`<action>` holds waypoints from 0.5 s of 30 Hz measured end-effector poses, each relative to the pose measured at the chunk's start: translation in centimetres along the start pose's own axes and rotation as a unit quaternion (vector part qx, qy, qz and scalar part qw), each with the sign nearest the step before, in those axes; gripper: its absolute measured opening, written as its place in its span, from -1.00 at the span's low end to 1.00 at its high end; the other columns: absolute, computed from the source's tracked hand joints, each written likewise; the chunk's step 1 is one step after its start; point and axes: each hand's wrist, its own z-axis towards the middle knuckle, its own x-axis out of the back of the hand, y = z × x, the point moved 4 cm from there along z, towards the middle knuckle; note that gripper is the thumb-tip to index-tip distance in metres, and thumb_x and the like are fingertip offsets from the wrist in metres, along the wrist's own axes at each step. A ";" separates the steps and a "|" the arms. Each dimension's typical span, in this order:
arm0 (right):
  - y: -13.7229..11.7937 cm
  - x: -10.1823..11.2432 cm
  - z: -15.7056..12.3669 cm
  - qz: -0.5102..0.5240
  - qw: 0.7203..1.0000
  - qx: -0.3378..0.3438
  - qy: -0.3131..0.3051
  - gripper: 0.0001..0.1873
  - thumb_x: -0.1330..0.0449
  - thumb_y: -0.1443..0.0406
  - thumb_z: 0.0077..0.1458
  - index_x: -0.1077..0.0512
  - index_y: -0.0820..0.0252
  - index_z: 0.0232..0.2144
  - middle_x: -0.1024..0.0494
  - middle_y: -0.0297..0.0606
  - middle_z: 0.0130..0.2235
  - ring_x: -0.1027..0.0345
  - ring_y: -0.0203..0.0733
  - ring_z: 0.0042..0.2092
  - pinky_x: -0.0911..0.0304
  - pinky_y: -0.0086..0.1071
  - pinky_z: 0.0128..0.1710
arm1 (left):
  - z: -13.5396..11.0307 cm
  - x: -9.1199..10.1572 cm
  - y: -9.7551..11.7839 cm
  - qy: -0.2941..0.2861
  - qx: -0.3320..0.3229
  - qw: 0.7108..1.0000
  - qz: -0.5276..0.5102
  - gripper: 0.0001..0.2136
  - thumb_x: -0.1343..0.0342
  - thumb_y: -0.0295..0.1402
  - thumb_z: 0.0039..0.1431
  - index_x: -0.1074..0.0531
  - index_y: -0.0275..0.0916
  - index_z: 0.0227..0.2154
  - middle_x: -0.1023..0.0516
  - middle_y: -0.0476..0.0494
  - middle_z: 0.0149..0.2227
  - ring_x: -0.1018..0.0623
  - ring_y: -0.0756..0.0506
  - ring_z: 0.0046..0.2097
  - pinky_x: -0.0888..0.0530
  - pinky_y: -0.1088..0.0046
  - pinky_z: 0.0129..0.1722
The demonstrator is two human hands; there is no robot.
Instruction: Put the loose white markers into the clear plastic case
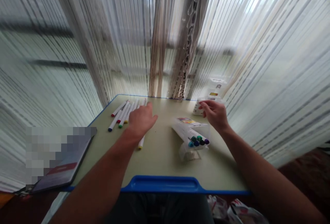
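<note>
My left hand point(141, 119) lies palm down over a row of white markers point(123, 113) with coloured caps at the back left of the small table point(160, 162); its fingers are together and slightly bent. One yellow-capped marker point(141, 144) shows under its wrist. My right hand point(215, 114) hovers at the back right, fingers curled beside a white box point(198, 107). Whether it grips anything is unclear. Between the hands lies a clear plastic marker case point(192, 136) on its side, with several capped markers inside.
A dark tablet or book point(64, 163) rests on the table's left edge, partly blurred out. Sheer striped curtains point(165, 38) hang close behind and around the table. A blue handle lip point(165, 184) runs along the near edge. Plastic wrappers point(232, 210) lie below right.
</note>
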 end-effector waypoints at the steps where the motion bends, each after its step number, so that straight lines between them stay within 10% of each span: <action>1: -0.1 -0.1 -0.1 -0.013 1.000 0.010 -0.007 -0.71 -0.24 0.14 0.09 -0.59 0.29 -0.36 -0.58 -0.24 -0.51 -0.29 -0.34 -0.66 -0.17 -0.46 -0.68 | -0.1 0.0 0.1 -0.015 0.002 1.000 0.020 -0.56 -0.14 -0.07 0.15 -0.41 -0.24 0.00 -0.60 -0.44 -0.07 -0.60 -0.39 -0.05 -0.45 0.23 -0.18; 15: 0.2 -0.6 -0.2 -0.055 0.997 0.018 -0.045 -0.71 -0.20 0.15 0.11 -0.57 0.29 -0.39 -0.60 -0.19 -0.51 -0.31 -0.31 -0.66 -0.18 -0.44 -0.69 | -1.3 -0.5 1.6 -0.136 -0.031 0.982 0.128 -0.56 -0.03 -0.10 0.23 -0.41 -0.27 0.06 -0.59 -0.46 -0.03 -0.59 -0.40 0.03 -0.51 0.15 -0.08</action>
